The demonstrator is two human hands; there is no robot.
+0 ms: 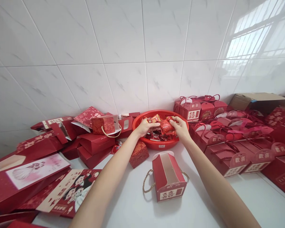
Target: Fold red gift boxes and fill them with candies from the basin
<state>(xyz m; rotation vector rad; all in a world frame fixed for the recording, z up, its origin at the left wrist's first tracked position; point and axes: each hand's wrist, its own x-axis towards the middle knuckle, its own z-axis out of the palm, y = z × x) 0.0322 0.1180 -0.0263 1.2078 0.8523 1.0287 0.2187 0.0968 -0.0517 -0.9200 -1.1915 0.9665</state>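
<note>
Both hands are over a red plastic basin filled with wrapped sweets. My left hand, at the basin's left side, is closed with the thumb pointing right, holding wrapped sweets. My right hand pinches a red wrapped packet at the basin's right side. Between my forearms, in front of the basin, stands a red gift box with an opening along its top and rope handles at both sides. A patterned red box sits close to my left wrist.
Red boxes and bags lie piled at the left. Rows of red boxes with cord handles stand at the right, with a cardboard box behind them. A tiled wall rises behind the white table.
</note>
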